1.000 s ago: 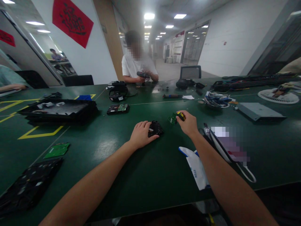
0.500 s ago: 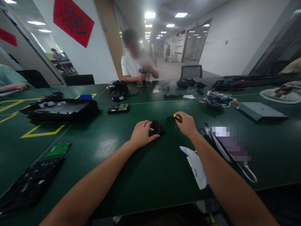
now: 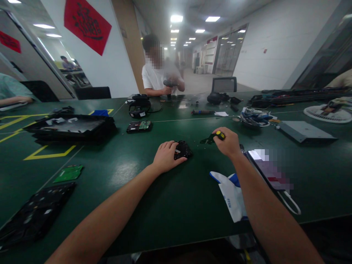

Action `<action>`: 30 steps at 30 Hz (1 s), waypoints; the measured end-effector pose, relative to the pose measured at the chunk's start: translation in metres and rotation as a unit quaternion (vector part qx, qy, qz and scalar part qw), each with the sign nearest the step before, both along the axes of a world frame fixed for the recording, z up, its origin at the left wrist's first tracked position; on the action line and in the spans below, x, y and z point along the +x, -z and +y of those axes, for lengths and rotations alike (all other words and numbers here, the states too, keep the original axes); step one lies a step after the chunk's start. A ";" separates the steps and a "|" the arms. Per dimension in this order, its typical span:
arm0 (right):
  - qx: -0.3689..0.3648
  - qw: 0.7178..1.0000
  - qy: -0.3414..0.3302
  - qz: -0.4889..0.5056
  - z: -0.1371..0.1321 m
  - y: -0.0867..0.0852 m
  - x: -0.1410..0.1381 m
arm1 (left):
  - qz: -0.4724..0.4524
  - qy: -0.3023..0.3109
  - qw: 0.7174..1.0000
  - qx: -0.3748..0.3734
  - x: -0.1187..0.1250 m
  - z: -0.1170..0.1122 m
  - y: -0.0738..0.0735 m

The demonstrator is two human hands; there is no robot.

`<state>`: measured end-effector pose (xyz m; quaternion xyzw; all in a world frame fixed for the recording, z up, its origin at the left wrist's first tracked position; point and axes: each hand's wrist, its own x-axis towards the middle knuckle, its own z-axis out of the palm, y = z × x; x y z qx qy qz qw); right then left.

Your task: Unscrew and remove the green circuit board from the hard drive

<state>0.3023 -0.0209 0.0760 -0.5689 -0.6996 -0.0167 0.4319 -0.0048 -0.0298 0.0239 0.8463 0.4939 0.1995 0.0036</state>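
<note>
My left hand lies on the green table, fingers curled over the left side of a small black device. To its right, my right hand is closed around a yellow-and-black tool. A small green circuit board hangs at the tool's tip, tilted just above the table. Under my right forearm lies a white and blue bag.
A black tray sits far left, with a hard drive behind my hands. A green board and a black panel lie near left. A grey box and cables are at right. A person in white sits across with a tool.
My right hand has moved right and slightly up with the tool, carrying the green circuit board along. My left hand has stayed on the black device.
</note>
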 end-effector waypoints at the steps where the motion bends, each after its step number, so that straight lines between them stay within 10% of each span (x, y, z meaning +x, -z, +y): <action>1: -0.006 1.000 -0.001 -0.009 0.000 0.000 0.002 | 0.000 0.000 1.000 0.000 0.000 0.000 0.000; 23: -0.145 0.975 -0.072 -0.152 0.012 0.027 -0.009 | -0.001 -0.005 1.000 0.003 0.000 0.000 0.000; 30: -0.015 1.000 0.011 0.001 0.010 0.023 -0.006 | -0.012 0.092 0.995 -0.026 -0.017 0.015 -0.007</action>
